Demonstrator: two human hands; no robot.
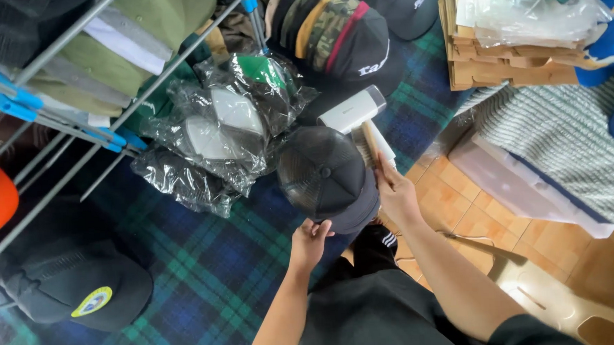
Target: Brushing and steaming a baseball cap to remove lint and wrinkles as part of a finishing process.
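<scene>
Black mesh-backed cap [328, 175], held over a plaid blanket [207, 266] beside bagged caps [229, 127], left hand [310, 240] pinching its brim edge, right hand [396, 193] closed around a wooden-handled brush [370, 141] against its side.

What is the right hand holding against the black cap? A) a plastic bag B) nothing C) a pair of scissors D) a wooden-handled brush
D: the right hand grips a wooden-handled brush laid at the edge of the black cap, while the left hand holds the cap's brim from below.
</scene>
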